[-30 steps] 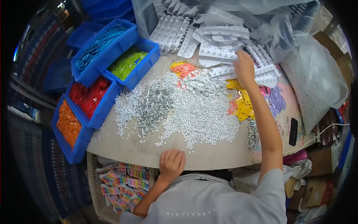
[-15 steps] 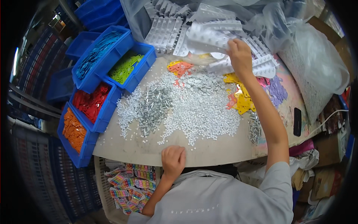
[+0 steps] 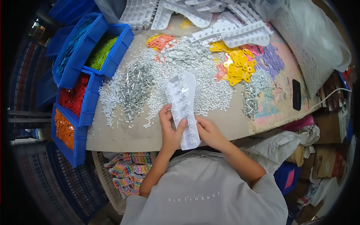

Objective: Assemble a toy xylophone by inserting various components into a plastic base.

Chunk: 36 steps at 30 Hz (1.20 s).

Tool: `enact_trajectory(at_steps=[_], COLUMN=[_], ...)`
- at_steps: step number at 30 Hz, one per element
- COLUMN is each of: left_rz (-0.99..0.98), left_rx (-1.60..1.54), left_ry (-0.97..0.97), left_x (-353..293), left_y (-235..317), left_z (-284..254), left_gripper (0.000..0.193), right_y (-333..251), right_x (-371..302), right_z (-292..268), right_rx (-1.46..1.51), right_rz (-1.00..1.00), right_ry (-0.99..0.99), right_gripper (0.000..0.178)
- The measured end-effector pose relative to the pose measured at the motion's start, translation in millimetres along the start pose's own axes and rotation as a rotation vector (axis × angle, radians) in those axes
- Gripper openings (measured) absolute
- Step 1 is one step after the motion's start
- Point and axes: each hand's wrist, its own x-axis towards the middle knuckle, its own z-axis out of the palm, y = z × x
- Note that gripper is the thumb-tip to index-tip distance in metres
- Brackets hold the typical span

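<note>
A head-worn fisheye looks down across the table (image 3: 123, 139).

I log the held panel (image 3: 183, 102) as white, patterned with rows of ring-like circles. On my feed the bins (image 3: 80, 144) read blue, with orange pieces (image 3: 63, 129), red pieces (image 3: 72, 98) and lime-green pieces (image 3: 102, 53). Loose plates (image 3: 240, 65) read yellow; cards (image 3: 125, 170), multicoloured; shirt (image 3: 210, 180), grey.

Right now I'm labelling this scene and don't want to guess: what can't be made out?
All in the head view:
White tray: its far face, turned away from the camera.
Right hand: its fingertips, hidden behind the tray.
Red pieces: the back of their heap, behind the upper blue box.
Stacked trays: their far ends, cut off by the top edge.
White beads: too small and crowded to count.
</note>
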Motion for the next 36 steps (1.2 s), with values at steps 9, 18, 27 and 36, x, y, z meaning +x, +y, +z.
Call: enact_trajectory(at_steps=[9, 18, 27, 36], left_rz=[0.227, 0.281, 0.512, 0.525], left_rx=[0.81, 0.91, 1.196, 1.345], left_ry=[0.117, 0.0, 0.335, 0.26], left_x=[-2, 6, 57, 76], left_y=[6, 31, 51, 35], left_z=[8, 12, -86, -84], left_gripper=[0.069, 0.07, 0.011, 0.01], right_y=[-62, -44, -35, -51], right_x=[-13, -17, -7, 11], right_z=[-95, -131, -133, -72], right_rx=[-1.204, -1.427, -1.528, -1.077], right_rz=[-0.369, -0.168, -0.181, -0.434], right_ry=[0.779, 0.762, 0.829, 0.739], right_gripper=[0.008, 0.01, 0.007, 0.01])
